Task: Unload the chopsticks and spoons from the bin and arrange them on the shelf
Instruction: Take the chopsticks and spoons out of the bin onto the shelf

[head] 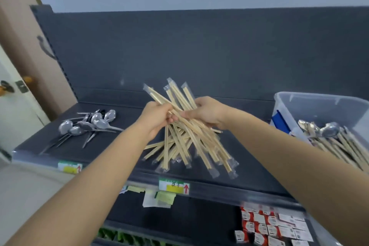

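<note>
Both the left hand [157,119] and right hand [206,114] curl round the chopsticks [180,96], whose ends below the grip perhaps touch the shelf [255,158].

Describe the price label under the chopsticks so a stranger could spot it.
Follow the grey shelf's front edge to below the wrapped chopsticks. The label there has handwriting on yellow and a red arrow; its twin sits left, under the spoons.
</note>
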A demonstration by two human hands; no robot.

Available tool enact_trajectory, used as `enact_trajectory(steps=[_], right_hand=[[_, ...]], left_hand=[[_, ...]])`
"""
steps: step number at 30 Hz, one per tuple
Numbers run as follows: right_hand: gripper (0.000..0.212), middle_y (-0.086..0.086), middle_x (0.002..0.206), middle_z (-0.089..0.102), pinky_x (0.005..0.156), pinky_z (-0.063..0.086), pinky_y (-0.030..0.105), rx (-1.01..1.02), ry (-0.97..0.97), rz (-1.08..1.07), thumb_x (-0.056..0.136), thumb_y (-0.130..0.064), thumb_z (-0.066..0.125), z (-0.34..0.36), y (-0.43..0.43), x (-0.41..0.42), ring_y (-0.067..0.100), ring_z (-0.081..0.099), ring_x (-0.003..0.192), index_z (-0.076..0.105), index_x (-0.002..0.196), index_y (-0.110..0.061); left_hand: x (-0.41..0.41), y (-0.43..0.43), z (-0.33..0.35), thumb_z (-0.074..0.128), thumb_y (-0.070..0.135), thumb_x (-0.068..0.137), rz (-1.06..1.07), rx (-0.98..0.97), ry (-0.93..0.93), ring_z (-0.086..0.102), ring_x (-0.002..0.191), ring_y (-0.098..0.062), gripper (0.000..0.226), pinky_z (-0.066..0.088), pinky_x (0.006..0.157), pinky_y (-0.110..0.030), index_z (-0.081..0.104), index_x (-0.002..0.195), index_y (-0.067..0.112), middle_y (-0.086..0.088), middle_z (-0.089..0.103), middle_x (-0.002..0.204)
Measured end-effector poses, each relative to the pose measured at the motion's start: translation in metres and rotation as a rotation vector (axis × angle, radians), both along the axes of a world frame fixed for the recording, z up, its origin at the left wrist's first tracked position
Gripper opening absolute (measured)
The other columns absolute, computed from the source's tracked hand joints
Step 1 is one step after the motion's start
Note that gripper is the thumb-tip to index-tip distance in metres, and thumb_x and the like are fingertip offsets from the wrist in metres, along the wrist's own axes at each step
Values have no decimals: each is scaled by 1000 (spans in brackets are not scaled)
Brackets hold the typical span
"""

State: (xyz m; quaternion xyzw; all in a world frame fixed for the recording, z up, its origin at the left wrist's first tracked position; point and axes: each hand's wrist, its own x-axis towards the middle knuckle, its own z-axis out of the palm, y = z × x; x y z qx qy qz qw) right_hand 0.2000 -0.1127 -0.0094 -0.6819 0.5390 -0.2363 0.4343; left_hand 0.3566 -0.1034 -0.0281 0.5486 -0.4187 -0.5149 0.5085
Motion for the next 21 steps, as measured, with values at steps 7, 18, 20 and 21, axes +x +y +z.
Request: enact_trajectory(steps=[7,18,20,21], right_hand=[[24,-5,70,56,53,38,18,-30,203,-37,87,-36,67,-78,-74,3,12,54,65,57,76,-16],[44,3,143,40,104,29,36,-328,678,47,98,-35,42,-118,-100,-9,24,37,131,42,140,-20],[44,3,149,35,104,26,35,-346,743,-7,100,-32,38,-115,-94,-13,24,33,135,39,142,-20],[43,3,149,34,103,26,35,-342,776,-45,101,-30,36,-113,-89,-16,24,33,135,38,143,-19]], left_hand=[[21,-75,-55,51,-1,86,-73,111,-346,58,45,-15,21,45,43,-21,60,100,-14,-26,67,79],[12,-120,-97,36,62,92,-454,-360,-1233,37,131,-25,71,30,105,-39,28,144,15,-8,43,141],[10,-130,-102,21,67,91,-521,-389,-1398,21,140,-25,76,18,112,-41,16,152,21,-5,27,154],[9,-134,-104,16,68,90,-570,-401,-1440,17,142,-25,76,15,113,-43,14,152,24,-3,23,155]])
